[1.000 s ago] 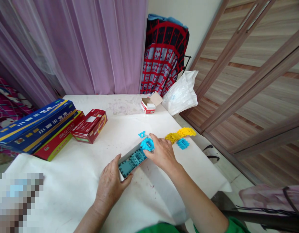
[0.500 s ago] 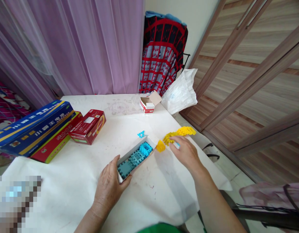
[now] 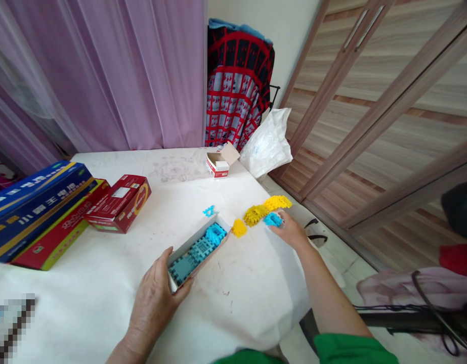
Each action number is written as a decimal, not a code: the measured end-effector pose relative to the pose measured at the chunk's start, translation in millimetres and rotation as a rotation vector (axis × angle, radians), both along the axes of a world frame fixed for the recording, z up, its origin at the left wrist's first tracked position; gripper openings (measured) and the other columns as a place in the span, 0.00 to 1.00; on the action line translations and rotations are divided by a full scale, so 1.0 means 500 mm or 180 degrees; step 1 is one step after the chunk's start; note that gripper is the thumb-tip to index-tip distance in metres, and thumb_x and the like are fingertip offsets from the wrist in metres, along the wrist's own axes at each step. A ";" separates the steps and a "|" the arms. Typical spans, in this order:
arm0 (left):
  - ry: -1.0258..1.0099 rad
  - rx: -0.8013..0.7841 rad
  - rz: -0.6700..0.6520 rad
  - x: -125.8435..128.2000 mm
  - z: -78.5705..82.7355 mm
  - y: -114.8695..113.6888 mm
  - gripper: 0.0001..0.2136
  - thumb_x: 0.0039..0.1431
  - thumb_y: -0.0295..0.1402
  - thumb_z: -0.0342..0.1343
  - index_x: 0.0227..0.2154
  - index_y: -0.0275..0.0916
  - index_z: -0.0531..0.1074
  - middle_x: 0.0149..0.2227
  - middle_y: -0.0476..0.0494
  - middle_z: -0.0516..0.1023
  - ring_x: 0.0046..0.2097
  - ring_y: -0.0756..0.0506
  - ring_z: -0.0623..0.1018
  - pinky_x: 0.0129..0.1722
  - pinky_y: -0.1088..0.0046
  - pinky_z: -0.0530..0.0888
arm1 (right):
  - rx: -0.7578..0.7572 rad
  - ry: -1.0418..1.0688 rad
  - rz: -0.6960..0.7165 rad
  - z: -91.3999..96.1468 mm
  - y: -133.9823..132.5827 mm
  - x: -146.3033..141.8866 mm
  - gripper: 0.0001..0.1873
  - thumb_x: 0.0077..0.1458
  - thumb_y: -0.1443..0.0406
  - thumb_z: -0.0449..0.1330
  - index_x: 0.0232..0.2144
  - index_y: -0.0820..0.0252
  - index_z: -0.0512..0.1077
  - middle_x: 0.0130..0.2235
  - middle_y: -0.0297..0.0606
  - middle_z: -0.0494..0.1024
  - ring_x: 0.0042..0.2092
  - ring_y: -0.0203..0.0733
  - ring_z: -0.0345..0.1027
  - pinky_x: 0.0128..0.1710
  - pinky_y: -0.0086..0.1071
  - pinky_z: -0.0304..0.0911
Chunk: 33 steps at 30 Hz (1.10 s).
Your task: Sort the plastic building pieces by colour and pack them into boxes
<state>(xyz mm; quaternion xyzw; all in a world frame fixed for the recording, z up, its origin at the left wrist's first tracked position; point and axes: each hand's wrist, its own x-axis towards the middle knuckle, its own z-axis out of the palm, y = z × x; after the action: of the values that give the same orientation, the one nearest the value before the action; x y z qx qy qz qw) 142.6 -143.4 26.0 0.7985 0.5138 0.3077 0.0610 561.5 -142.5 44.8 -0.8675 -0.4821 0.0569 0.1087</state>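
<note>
My left hand (image 3: 155, 290) grips the near end of a narrow open white box (image 3: 200, 266), thumb on one side and fingers on the other. Inside lie teal and bright blue interlocking plastic building pieces (image 3: 197, 250), packed in a row. At the table's right side my right hand (image 3: 292, 230) is closed on a small cluster of blue building pieces (image 3: 273, 219). Just beyond it are darker yellow pieces (image 3: 255, 215) and a bright yellow stack (image 3: 278, 202). A smaller yellow clump (image 3: 239, 228) lies by the box's far end, and a loose blue piece (image 3: 209, 211) lies behind the box.
Blue and red-green long boxes (image 3: 39, 207) are stacked at the left, beside a dark red carton (image 3: 119, 202). An open small carton (image 3: 218, 164) and a white plastic bag (image 3: 269, 144) stand at the back. The white-covered table (image 3: 233, 288) ends at the right near my forearm.
My right hand has drawn back from the yellow pieces, bringing the blue cluster into clearer view. My left hand keeps its hold on the box. The whole view has shifted slightly.
</note>
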 end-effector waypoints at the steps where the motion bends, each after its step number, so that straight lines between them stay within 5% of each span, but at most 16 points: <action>1: 0.0011 0.0020 -0.0004 0.000 0.000 0.000 0.33 0.55 0.48 0.54 0.60 0.36 0.55 0.50 0.32 0.75 0.47 0.35 0.79 0.45 0.56 0.77 | 0.0005 -0.0002 -0.0004 -0.002 0.002 -0.004 0.33 0.50 0.52 0.61 0.57 0.55 0.64 0.52 0.42 0.76 0.49 0.49 0.71 0.42 0.36 0.64; 10: 0.0081 0.0172 -0.0064 -0.003 -0.006 0.000 0.32 0.54 0.45 0.56 0.59 0.36 0.56 0.49 0.33 0.76 0.46 0.37 0.79 0.44 0.58 0.78 | 0.0619 -0.0302 0.0315 0.020 0.027 -0.023 0.21 0.57 0.56 0.55 0.50 0.58 0.71 0.50 0.45 0.76 0.50 0.49 0.69 0.48 0.38 0.63; 16: 0.0078 0.0064 -0.0107 -0.010 -0.006 0.000 0.31 0.54 0.45 0.57 0.58 0.37 0.57 0.48 0.35 0.76 0.47 0.37 0.79 0.45 0.58 0.77 | 0.0498 -0.0477 0.0239 0.056 0.050 -0.033 0.21 0.56 0.59 0.56 0.50 0.60 0.72 0.52 0.46 0.75 0.53 0.50 0.68 0.52 0.39 0.61; 24: 0.0094 0.0043 -0.0077 -0.010 -0.007 -0.001 0.32 0.55 0.48 0.55 0.57 0.36 0.58 0.47 0.34 0.76 0.45 0.36 0.79 0.44 0.57 0.77 | -0.0195 -0.0236 0.0105 -0.008 0.016 -0.006 0.36 0.50 0.53 0.61 0.60 0.52 0.61 0.53 0.43 0.74 0.50 0.49 0.70 0.41 0.35 0.62; 33: 0.0084 -0.0002 -0.0060 -0.008 -0.006 0.000 0.31 0.55 0.49 0.54 0.57 0.36 0.58 0.47 0.34 0.76 0.46 0.37 0.79 0.44 0.57 0.77 | 0.0079 -0.0234 -0.0124 -0.034 0.013 -0.012 0.28 0.53 0.57 0.59 0.56 0.54 0.65 0.45 0.42 0.77 0.45 0.48 0.71 0.40 0.34 0.62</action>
<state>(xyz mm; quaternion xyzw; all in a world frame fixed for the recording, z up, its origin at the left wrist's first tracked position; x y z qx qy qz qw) 138.7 -143.3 23.0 0.8073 0.5071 0.2964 0.0574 555.3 -135.8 27.9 -0.8768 -0.4694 0.0169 0.1028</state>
